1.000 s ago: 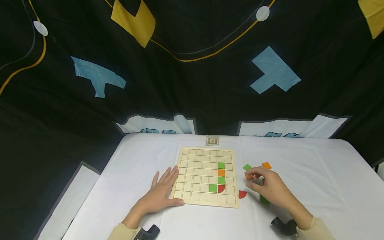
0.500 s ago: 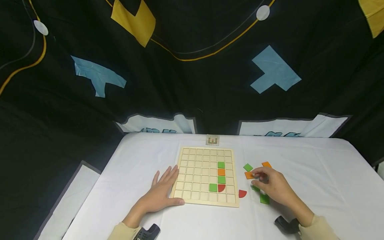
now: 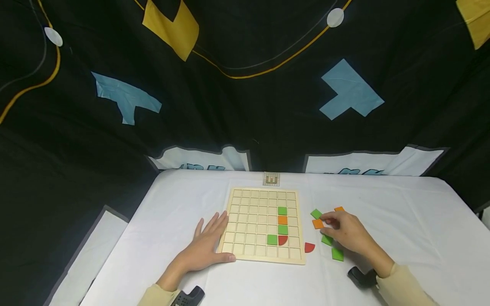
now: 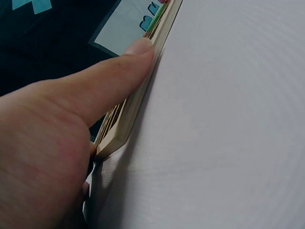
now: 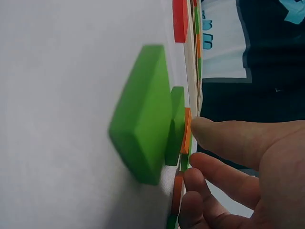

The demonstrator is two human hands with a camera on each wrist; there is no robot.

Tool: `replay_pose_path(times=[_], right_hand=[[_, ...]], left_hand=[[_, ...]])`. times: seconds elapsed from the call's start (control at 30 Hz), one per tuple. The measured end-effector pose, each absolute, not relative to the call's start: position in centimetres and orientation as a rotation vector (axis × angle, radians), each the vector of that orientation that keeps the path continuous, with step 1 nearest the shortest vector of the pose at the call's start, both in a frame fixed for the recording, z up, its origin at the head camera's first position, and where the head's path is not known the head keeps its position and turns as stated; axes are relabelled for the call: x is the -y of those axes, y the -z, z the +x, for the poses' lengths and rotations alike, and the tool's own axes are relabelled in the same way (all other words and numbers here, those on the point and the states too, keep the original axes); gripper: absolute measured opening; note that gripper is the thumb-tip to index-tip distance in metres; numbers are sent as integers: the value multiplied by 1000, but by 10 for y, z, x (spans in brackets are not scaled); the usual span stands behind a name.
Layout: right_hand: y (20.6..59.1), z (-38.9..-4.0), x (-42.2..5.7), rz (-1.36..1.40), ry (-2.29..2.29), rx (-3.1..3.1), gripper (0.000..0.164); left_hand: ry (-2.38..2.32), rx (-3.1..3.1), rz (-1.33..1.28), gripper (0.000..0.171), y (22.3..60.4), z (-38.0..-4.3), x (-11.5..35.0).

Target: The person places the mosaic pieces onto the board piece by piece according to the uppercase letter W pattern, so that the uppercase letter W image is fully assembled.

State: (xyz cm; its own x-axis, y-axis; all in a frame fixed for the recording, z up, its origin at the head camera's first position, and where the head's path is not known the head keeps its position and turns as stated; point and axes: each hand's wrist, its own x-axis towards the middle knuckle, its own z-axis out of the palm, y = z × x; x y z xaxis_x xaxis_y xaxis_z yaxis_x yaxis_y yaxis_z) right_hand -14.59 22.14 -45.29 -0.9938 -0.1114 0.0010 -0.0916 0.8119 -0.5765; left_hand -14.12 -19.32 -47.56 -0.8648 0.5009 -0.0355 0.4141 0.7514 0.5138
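Note:
A wooden grid board (image 3: 245, 221) lies on the white table, holding several green and orange square tiles and one red quarter-circle tile (image 3: 283, 240). My left hand (image 3: 206, 250) rests at its left front corner, fingers spread along the side, thumb (image 4: 138, 52) on the front edge. To the right of the board, my right hand (image 3: 348, 231) hovers beside a loose orange tile (image 3: 317, 224). Its thumb and index finger are apart, with no tile visible between them. Nearby lie green tiles (image 3: 316, 213), (image 5: 143, 114) and a second orange tile (image 3: 339, 208), partly hidden by the hand.
A loose red quarter-circle tile (image 3: 309, 247) lies against the board's right edge. Behind the board is a small square patterned card (image 3: 271, 179). A black cloth (image 3: 245, 119) with coloured shapes hangs at the table's back.
My right hand has drawn back to the right from over the near orange tile, uncovering it and the green tiles. My left hand has stayed on the board.

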Motion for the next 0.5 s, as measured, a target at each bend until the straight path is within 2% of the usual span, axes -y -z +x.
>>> replay_pose_path(times=[0.33, 0.5], right_hand=[[453, -147, -221, -176, 910, -2947, 25], [451, -148, -218, -187, 886, -2953, 30]], left_hand=[[-755, -2785, 749, 113, 475, -140, 193], [-741, -2798, 745, 114, 475, -140, 193]])
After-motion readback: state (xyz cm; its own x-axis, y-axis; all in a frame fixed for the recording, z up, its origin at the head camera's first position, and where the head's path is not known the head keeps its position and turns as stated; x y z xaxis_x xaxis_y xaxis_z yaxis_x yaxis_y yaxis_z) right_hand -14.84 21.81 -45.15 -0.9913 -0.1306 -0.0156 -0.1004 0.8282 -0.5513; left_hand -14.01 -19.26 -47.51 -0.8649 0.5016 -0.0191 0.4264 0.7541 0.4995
